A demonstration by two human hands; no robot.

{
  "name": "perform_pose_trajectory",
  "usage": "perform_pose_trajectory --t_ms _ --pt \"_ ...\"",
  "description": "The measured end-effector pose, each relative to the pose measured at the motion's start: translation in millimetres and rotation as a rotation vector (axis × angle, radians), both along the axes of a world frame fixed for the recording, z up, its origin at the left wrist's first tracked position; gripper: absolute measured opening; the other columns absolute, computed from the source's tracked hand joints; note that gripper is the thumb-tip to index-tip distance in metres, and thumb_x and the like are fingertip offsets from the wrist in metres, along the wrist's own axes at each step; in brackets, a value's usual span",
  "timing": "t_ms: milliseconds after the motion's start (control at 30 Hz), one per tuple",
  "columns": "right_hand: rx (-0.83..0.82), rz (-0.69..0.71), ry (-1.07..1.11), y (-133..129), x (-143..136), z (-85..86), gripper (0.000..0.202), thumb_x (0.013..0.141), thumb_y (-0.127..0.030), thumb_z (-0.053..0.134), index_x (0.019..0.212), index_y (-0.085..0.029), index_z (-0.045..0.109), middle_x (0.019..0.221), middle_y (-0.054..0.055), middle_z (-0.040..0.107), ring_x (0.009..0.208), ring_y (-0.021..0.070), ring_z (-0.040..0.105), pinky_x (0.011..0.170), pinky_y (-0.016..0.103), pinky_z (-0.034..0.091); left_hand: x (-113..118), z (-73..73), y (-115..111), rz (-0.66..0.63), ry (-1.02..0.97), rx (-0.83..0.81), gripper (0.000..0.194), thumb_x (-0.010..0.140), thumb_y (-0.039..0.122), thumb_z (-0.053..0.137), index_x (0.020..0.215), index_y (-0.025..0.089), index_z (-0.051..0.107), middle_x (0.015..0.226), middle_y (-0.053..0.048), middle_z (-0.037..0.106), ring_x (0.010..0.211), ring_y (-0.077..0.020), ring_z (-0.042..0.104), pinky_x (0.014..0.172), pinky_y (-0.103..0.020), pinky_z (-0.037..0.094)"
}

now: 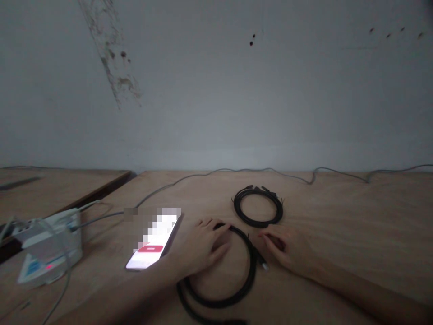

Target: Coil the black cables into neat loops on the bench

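Observation:
Near me on the wooden table lies a coil of thick black cable (252, 271), partly uncoiled, with a strand running out at the bottom edge. My left hand (203, 248) rests palm down over the upper left of this coil, fingers stretched and thumb apart, the index finger touching the cable. To the right of the loop is my right hand (287, 250), its fingers curled with the tips close together; whatever they may hold is hidden. Between that hand and the loop, a cable plug (263, 262) with a light tip points toward me. A second black cable coil (259, 223), neatly wound, sits just beyond both hands.
To the left of my left hand lies a lit phone (152, 248), partly blurred out. Farther left stands a white power strip (50, 253) with a red light and plugged cords. A thin grey cord (189, 177) runs along the table's back edge by the wall (216, 113).

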State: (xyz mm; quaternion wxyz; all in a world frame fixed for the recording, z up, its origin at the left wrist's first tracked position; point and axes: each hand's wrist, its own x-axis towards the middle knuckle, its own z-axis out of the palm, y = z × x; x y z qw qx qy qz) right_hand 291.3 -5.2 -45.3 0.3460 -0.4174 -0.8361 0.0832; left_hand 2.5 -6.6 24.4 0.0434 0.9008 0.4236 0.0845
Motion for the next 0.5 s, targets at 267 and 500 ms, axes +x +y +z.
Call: perform_pose_trajectory --t_ms 267,500 --pt "-0.04 0.099 -0.012 -2.9 -6.1 17.3 0.027 0.105 -0.033 0.045 0.103 -0.024 0.071 0.084 0.002 0.069 0.072 0.0168 0.062 0.067 0.028 0.045 -9.0 7.8 -2.4 0.063 -0.009 -0.079 0.058 0.094 0.051 0.056 0.146 0.024 0.052 0.139 -0.013 0.059 0.127 -0.0339 0.055 0.109 -0.049 0.042" --pt "-0.089 0.118 0.008 -3.2 -6.9 18.2 0.026 0.106 -0.034 0.044 0.111 -0.026 0.069 0.095 0.002 0.071 0.084 0.0178 0.066 0.076 0.03 0.047 -16.8 24.5 -27.6 0.137 0.007 -0.213 0.085 0.083 0.058 0.068 0.154 0.02 0.041 0.159 -0.014 0.042 0.144 -0.0367 0.041 0.119 -0.052 0.035"
